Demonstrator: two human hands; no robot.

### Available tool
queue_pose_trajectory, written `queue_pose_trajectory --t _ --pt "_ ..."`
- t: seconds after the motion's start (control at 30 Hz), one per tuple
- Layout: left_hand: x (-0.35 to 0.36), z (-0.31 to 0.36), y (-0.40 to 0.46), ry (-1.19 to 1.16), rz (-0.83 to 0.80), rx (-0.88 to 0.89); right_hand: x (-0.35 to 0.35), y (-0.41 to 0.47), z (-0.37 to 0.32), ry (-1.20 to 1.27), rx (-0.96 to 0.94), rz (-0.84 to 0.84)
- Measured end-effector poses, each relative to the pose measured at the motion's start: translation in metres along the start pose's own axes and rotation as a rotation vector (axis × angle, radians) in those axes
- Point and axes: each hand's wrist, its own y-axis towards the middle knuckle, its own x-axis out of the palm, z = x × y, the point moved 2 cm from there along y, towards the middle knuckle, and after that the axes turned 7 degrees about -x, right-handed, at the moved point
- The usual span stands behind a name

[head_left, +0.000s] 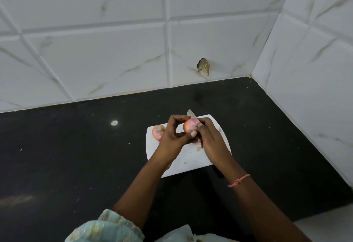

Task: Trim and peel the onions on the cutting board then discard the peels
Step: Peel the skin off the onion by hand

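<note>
- Peeling is judged to be the step in hand: a pink onion [191,126] is held up above the white cutting board [188,158] between both hands.
- The onion could be dropped onto the black countertop [76,156] if the skin tears away suddenly, since it is held only at the fingertips.
- The knife [191,113], whose blade tip shows beyond the far edge of the board, could be knocked if the hands are lowered carelessly.
- Peel scraps could be scattered off the board; small bits already lie on it.
- The left hand [172,136] is raised, fingers curled, its thumb and fingertips pinching the onion's left side.
- The right hand [207,138] is curled round the onion's right side, thumb pressed on the skin.
- A second onion [158,132] rests on the board's left edge, partly hidden by the left hand.
</note>
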Motion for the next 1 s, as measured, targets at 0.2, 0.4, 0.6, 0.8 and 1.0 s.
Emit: queue_pose_trajectory --t 0.2,0.4,0.6,0.8,1.0 --pt "-0.003 -0.001 -0.001 -0.009 -0.007 0.006 -0.006 0.003 0.001 -0.160 -0.083 0.024" --pt "-0.004 0.001 0.001 0.063 -0.002 0.027 -0.007 0.001 -0.005 -0.250 -0.145 -0.017" --pt "-0.009 0.003 0.001 0.138 -0.001 0.023 -0.006 0.000 -0.008 -0.397 -0.230 -0.064" --pt "-0.012 0.006 0.001 0.183 -0.023 0.009 -0.005 -0.002 -0.008 -0.510 -0.266 -0.078" --pt "-0.013 0.009 0.001 0.206 -0.031 0.001 -0.009 -0.002 -0.007 -0.435 -0.204 -0.062"
